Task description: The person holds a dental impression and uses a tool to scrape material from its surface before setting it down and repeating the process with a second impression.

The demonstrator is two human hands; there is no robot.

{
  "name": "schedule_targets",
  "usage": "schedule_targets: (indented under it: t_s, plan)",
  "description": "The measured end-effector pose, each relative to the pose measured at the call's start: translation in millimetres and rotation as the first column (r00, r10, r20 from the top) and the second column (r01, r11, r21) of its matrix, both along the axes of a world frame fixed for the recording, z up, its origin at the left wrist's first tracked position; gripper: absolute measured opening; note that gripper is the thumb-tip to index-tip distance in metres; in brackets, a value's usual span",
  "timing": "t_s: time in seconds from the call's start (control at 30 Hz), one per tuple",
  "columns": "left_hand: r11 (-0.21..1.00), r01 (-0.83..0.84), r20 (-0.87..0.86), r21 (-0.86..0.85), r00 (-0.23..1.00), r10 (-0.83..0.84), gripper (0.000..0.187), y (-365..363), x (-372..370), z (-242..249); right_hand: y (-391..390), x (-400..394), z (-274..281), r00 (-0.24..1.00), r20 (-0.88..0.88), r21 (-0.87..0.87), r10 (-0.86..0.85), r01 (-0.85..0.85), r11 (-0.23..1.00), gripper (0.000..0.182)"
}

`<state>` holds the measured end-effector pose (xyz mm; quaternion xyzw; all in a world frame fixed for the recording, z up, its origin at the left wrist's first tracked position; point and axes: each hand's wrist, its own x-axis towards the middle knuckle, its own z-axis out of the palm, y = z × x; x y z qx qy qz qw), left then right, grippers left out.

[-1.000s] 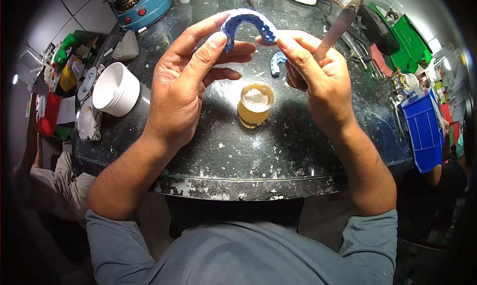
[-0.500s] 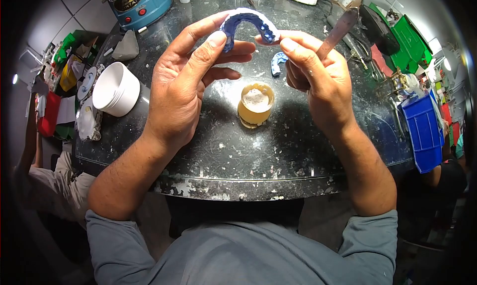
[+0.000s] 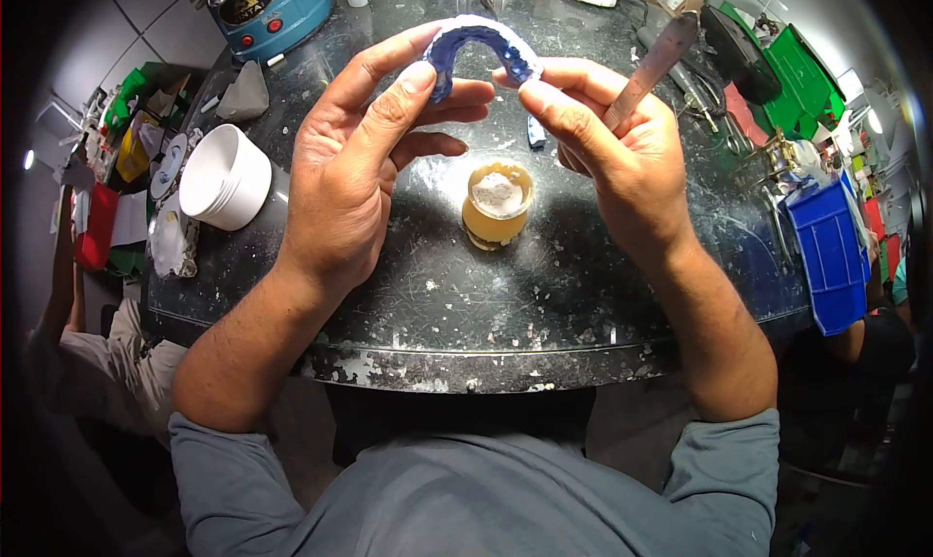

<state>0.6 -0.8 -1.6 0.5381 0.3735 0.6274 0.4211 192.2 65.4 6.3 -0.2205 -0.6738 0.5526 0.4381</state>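
Note:
A horseshoe-shaped blue impression with a whitish outer edge (image 3: 476,34) is held up above the dark table. My left hand (image 3: 364,144) pinches its left end between thumb and fingertips, the other fingers curled behind. At its right end, the thumb and index finger of my right hand (image 3: 622,149) grip it, while a stained flat spatula (image 3: 661,61) is tucked in the same hand. Below and between the hands stands a yellowish cup (image 3: 498,222) with white material in it. A second blue piece (image 3: 535,133) lies on the table, partly hidden behind my right hand.
A white tub (image 3: 225,178) stands left, near a blue machine (image 3: 274,17) at the back. Tools and a blue bin (image 3: 826,256) are at the right of the table (image 3: 466,309). Other people's parts show at both edges, including a trousered leg (image 3: 136,353).
My right thumb has moved up and left against the impression's right end. The impression has shifted slightly left, and the second blue piece is now more covered by my right hand.

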Motion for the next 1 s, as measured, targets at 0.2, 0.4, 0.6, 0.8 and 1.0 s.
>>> schedule_targets:
  t_s: [0.2,0.4,0.6,0.8,1.0]
  plan:
    - [1.0,0.001,0.005,-0.01,1.0,-0.001,0.038,-0.1,0.1,0.4,-0.5,-0.8,0.1,0.999,-0.036,0.001,0.009,-0.009,1.0,0.022]
    - [1.0,0.001,-0.009,-0.002,1.0,-0.001,0.039,0.1,-0.2,0.0,-0.9,-1.1,0.1,0.999,-0.043,0.005,-0.001,0.001,1.0,0.022]
    - [1.0,0.01,-0.004,0.011,1.0,-0.01,0.041,0.2,-0.8,0.5,-0.6,-0.4,-0.6,1.0,-0.013,0.018,-0.011,0.011,1.0,0.021]
    - [1.0,0.022,-0.002,0.007,1.0,-0.022,0.041,0.6,-2.0,-0.6,0.2,1.0,-0.9,1.0,0.001,0.02,-0.007,0.007,1.0,0.021]
    - [1.0,0.018,-0.014,0.003,1.0,-0.018,0.042,0.1,-2.4,-0.3,-1.6,-1.4,0.4,1.0,-0.009,0.01,-0.028,0.028,1.0,0.021]
